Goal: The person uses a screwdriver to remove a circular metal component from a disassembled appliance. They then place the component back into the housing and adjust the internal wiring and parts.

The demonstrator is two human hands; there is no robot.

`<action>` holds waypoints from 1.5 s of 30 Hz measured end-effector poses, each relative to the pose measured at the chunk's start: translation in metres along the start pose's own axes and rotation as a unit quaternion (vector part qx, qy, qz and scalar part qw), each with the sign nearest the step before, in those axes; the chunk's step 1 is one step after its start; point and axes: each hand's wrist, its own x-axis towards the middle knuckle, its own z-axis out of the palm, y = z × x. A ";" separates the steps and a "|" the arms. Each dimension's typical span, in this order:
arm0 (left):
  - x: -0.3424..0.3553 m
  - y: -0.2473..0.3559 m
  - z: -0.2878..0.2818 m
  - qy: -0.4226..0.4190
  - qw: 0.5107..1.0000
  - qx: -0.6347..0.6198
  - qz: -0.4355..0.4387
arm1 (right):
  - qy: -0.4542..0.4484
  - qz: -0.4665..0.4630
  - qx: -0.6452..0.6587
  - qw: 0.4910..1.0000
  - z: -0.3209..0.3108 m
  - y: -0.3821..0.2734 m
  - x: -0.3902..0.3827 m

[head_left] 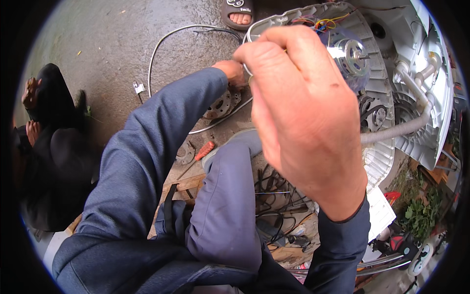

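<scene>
My right hand (308, 108) is raised large in the foreground, its thumb and fingers pinched together. At the fingertips a thin white cable (248, 35) bends round and passes behind the hand. My left hand (232, 72) is lower and further left, partly covered by the right one. Its fingers look curled in, but what they hold is hidden. Just below it, on the ground, lies a round metal part with holes (219, 107). More of the cable (155, 54) loops over the wet floor to the left.
A white ribbed machine housing (379, 63) with a motor (350, 56), coloured wires and a grey corrugated hose (391, 131) stands at right. A red-handled screwdriver (204, 150) lies near my foot. Tangled black cables (274, 215) lie below. A slippered foot (239, 17) is ahead; another person (56, 147) sits left.
</scene>
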 end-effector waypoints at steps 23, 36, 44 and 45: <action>0.024 0.010 0.008 0.040 0.999 -0.013 -0.034 | -0.033 0.017 -0.028 0.999 -0.009 -0.007 -0.005; 0.007 0.018 -0.002 0.009 0.998 0.045 -0.035 | -0.004 0.006 -0.016 1.000 -0.008 0.002 -0.011; 0.020 0.010 0.011 0.020 0.999 0.018 -0.047 | 0.009 0.029 -0.005 1.000 -0.007 0.002 -0.016; 0.023 0.008 0.011 0.011 0.998 -0.002 -0.057 | 0.016 0.024 0.003 1.000 -0.007 0.001 -0.015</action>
